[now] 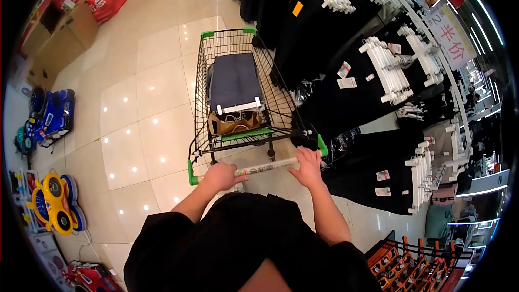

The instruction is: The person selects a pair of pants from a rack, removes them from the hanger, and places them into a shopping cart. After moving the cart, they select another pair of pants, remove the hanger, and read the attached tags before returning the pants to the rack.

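Observation:
A black wire shopping cart [275,105] with green corner pieces stands in front of me. My left hand [220,177] is wrapped round the left part of its handle [265,167], and my right hand [308,166] grips the same bar near its right end. Inside the basket lie folded dark grey trousers [235,78] on a white hanger [238,106]. Behind them, closer to the handle, sits a brown bag [233,124], partly covered by the hanger and the cart's wires.
Racks of black trousers [346,97] on white hangers line the right side, close to the cart. An orange-and-black display [405,265] stands at lower right. To the left are toy ride-on cars [54,113], a yellow one [54,200], and a cardboard box [75,32] on the tiled floor [121,130].

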A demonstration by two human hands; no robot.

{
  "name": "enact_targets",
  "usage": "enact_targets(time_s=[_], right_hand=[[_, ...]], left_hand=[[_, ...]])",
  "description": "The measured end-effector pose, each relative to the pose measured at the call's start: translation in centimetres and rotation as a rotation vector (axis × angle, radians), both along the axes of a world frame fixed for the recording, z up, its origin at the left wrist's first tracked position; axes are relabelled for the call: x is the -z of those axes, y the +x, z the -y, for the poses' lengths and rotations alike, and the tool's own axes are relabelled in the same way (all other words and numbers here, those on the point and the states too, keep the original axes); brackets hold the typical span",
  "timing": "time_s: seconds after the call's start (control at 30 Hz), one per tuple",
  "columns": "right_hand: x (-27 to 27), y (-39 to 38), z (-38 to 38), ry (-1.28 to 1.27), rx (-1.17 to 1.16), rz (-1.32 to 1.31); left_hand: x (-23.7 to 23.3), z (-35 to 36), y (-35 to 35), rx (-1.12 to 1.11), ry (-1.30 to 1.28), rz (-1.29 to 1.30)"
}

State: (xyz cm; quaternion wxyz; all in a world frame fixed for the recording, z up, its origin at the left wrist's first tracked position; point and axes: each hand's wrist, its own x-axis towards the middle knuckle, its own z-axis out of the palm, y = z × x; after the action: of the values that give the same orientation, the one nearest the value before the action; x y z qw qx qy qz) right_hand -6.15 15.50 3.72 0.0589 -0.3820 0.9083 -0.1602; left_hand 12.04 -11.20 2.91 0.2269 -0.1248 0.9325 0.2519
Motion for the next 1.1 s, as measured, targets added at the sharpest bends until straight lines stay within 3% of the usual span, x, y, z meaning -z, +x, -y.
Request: enact_targets(time_s=[0.07,0.2,0.57,0.73,0.83,1.1], right_hand=[[1.8,-1.3,1.1,0.163,-0.047,-0.004],[-0.8,-2.9,2.1,0.145,-0.152,0.048],[0.0,-14.0,8.0,0.141,-0.236,0.081],[1.1,-18.3,12.7,0.004,-0.277,-0.029],[1.4,-20.2,16.0,0.050,-0.266,-0.019],[2.2,-22.7,23.2,0.056,-0.401,0.072]], left_hand=[[-0.5,0.1,0.1,-0.028,0.005,-0.037],[-1.5,0.2,-0.9,-0.091,0.001,-0.097],[-1.2,3.5,-9.7,-0.180,0.020,-0.027],[-1.1,8.0,-13.5,-0.201,-0.018,-0.005],[0.1,11.3,-15.3,-0.188,-0.065,-0.028],[0.5,19.9,-16.5,-0.423,-0.216,-0.099]])
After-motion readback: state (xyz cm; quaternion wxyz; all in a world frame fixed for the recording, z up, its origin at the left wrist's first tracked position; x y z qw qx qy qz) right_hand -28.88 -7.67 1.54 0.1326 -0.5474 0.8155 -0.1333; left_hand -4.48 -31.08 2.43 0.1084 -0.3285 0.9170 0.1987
